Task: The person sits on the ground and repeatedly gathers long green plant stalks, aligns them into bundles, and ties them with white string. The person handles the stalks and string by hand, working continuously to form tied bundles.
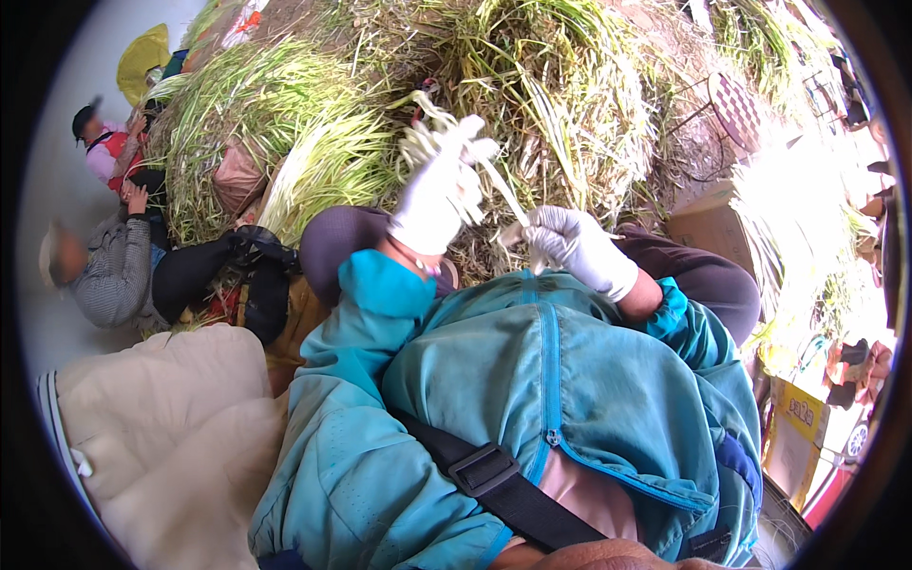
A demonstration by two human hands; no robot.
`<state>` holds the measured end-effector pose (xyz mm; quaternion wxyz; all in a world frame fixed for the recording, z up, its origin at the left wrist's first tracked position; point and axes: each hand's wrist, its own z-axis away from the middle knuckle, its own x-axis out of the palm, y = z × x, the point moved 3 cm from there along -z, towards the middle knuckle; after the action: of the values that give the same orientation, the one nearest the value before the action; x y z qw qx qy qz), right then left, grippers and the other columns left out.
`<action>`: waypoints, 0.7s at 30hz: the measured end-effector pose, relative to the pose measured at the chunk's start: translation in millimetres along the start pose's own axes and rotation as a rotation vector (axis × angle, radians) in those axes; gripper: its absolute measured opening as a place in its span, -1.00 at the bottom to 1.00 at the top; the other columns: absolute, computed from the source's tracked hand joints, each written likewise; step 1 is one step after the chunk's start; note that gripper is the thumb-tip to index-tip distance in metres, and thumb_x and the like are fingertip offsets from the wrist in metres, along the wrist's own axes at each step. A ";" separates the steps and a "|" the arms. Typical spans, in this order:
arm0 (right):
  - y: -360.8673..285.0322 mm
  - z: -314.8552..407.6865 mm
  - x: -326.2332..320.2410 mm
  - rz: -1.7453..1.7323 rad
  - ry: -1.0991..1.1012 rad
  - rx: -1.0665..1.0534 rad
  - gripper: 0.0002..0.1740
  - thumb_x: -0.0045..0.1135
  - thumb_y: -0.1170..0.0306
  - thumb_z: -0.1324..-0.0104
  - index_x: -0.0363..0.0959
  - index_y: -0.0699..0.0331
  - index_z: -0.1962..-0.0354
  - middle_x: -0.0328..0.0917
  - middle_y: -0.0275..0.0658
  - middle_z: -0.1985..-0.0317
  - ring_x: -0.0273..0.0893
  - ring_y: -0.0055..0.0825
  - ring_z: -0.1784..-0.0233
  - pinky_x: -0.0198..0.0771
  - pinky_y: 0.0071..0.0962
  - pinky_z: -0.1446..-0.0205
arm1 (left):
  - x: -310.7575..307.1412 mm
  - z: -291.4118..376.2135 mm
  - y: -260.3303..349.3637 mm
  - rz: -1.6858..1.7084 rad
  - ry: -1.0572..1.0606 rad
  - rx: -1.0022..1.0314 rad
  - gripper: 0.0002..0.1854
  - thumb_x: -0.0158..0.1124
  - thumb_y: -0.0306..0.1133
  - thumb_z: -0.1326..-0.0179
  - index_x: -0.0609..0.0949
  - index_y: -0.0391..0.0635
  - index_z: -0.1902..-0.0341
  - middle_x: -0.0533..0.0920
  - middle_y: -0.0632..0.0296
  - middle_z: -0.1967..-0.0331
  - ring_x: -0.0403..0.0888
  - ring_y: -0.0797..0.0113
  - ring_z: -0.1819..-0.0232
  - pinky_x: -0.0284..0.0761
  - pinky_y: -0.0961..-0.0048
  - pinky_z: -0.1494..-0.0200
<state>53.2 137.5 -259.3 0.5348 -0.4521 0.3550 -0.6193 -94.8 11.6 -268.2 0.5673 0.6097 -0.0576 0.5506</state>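
My left hand, in a white glove, is raised in front of my lap and grips a small bunch of pale plant stalks. One long pale stalk runs from that bunch down to my right hand. The right hand, gloved in white too, pinches the stalk's lower end between thumb and fingers. Beyond both hands lies a large heap of green and dry, straw-coloured leaves. The fingertips of the left hand are partly hidden among the stalks.
More long green leaves are heaped at the left, near two seated people. A checkered round stool and a cardboard box stand at the right, beside brightly lit stalks. Someone in beige clothing is close at the lower left.
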 end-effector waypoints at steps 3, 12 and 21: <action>19.1 -15.4 -8.3 0.337 0.139 -0.208 -0.80 0.06 0.35 -0.37 0.57 0.29 0.23 0.54 -0.38 0.50 0.42 -0.71 0.49 0.37 -0.63 0.35 | 7.8 15.5 -51.9 -0.302 0.031 -0.222 -0.69 0.18 -0.31 -0.28 0.55 -0.16 -0.05 0.50 0.38 0.44 0.42 0.63 0.57 0.36 0.68 0.55; 188.0 -45.4 -180.8 1.013 0.315 0.167 -0.53 0.21 0.16 -0.05 0.54 0.24 0.11 0.60 0.01 0.22 0.56 -0.05 0.15 0.44 -0.26 0.03 | -7.3 2.7 -43.4 0.086 -0.151 -0.287 -0.63 -0.01 -0.15 -0.39 0.44 -0.17 -0.07 0.55 0.31 0.52 0.60 0.33 0.46 0.57 0.32 0.42; 9.3 -3.5 -166.8 0.041 0.361 -0.134 -0.74 0.07 0.31 -0.25 0.56 0.33 0.25 0.64 -0.22 0.35 0.53 -0.62 0.49 0.36 -0.70 0.44 | 50.3 30.1 94.0 0.392 -0.498 0.357 -0.32 -0.09 0.09 -0.37 0.12 0.01 -0.44 0.20 0.57 0.77 0.08 0.71 0.81 0.12 0.67 0.82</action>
<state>56.3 299.8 -299.1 0.4438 -0.3611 0.4948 -0.6541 -122.5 -16.1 -164.6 0.3044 0.7918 -0.2127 0.4849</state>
